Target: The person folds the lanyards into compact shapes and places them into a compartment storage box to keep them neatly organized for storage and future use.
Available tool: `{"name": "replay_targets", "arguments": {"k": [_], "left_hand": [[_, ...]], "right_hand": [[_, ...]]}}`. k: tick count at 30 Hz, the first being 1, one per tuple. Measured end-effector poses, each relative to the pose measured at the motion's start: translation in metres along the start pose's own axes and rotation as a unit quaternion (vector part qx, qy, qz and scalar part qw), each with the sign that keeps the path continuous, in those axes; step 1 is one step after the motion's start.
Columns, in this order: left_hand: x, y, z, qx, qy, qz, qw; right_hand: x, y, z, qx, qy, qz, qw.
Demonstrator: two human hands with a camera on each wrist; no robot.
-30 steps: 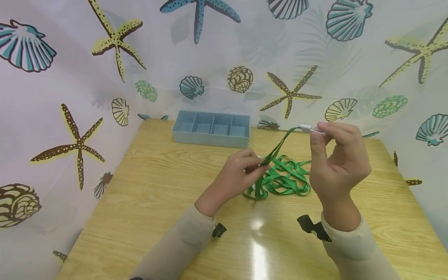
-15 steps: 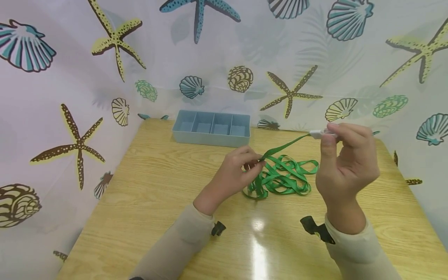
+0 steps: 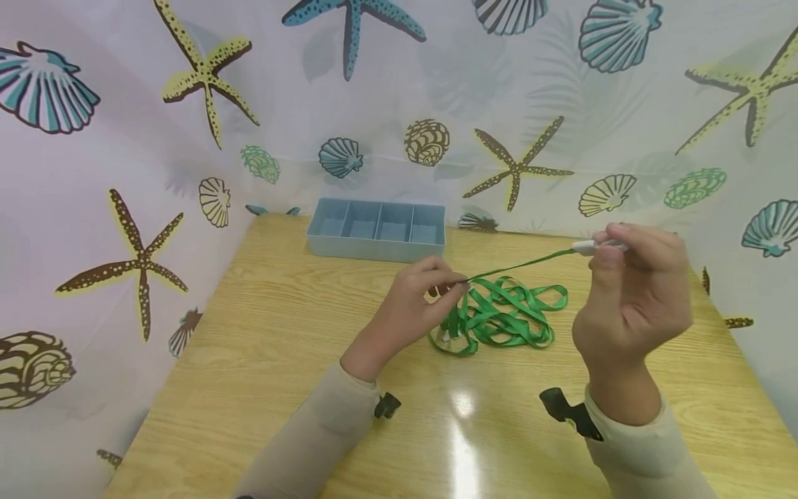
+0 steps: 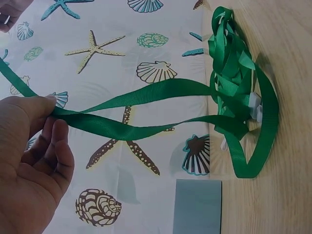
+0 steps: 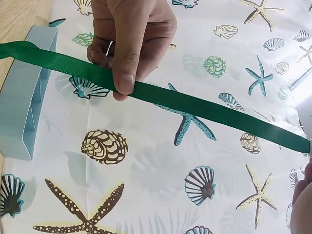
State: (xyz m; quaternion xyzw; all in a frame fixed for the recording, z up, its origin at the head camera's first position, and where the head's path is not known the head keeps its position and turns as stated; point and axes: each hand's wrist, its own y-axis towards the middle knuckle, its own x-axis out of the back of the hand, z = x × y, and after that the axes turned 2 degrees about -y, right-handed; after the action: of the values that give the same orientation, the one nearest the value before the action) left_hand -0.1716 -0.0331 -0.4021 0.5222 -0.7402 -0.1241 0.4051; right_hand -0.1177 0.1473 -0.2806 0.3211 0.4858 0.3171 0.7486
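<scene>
A green lanyard strap runs nearly straight between the two hands, above the table. At its right end, the right hand pinches a white plastic clip between thumb and index finger. My left hand pinches the strap between thumb and fingers; the right wrist view shows the thumb lying across the flat band. Beyond that pinch, in the left wrist view, two lengths of strap lead to a heap of green lanyards with white fittings among it. Only an edge of the right hand shows in the right wrist view.
A blue-grey tray with several compartments stands at the back of the wooden table, left of the lanyard heap. A white curtain printed with shells and starfish closes off the back and sides.
The right hand has moved to the right and slightly down with the white clip, drawing the strap from slack to nearly straight. My left hand keeps its pinch and has shifted slightly left.
</scene>
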Motion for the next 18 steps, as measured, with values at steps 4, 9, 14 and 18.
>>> {"name": "replay_targets", "arguments": {"k": [4,9,14,18], "left_hand": [[-0.0004,0.0006,0.0008,-0.005,0.0,-0.007,1.0],[0.0007,0.0012,-0.0001,-0.01,-0.001,-0.015,0.9998],[0.0036,0.0013,-0.0025,-0.019,0.0,-0.024,0.9995],[0.0078,0.002,-0.0056,-0.025,0.0,-0.035,0.9991]], "right_hand": [[0.0003,0.0019,0.0019,-0.001,-0.002,-0.011,0.9999],[-0.0011,0.0036,0.0034,0.005,-0.005,-0.036,0.9993],[-0.0055,0.0057,0.0057,0.017,0.0,-0.065,0.9977],[-0.0092,0.0068,0.006,0.032,0.014,-0.082,0.996]]}}
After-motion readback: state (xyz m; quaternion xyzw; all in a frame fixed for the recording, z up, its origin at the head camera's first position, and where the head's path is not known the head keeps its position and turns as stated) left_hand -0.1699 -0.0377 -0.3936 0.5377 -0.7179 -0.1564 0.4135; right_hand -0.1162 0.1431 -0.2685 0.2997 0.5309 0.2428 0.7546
